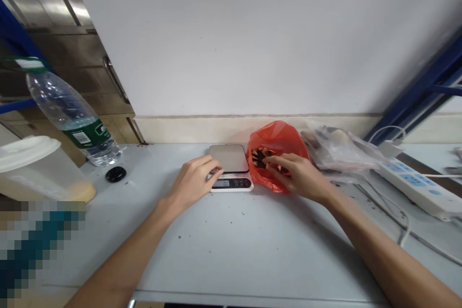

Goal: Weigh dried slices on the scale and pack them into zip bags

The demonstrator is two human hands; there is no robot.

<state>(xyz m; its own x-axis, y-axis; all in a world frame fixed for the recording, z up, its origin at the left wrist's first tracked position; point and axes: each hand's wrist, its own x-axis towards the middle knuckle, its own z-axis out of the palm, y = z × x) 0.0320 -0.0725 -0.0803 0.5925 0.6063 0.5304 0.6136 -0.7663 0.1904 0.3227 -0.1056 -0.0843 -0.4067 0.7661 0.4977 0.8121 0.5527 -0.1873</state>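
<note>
A white kitchen scale (231, 188) with a small lit display lies on the table, and its square metal platform (228, 158) is bare. My left hand (197, 178) rests at the scale's left front corner, fingers loosely bent and thumb apart, with nothing seen in it. Beside the scale on the right stands an open red plastic bag (277, 135). Inside it are dark and tan dried pieces (258, 156), whose exact kind I cannot make out. My right hand (294, 173) reaches into the bag's mouth, its fingers stretched at the pieces and slightly apart.
A water bottle (84, 127) leans at the left, near a black round cap (116, 173) and a whitish plastic pitcher (39, 173). Clear plastic bags (339, 149), a white power strip (418, 185) and loose cables (388, 214) lie at the right. A wall (252, 48) rises behind the table.
</note>
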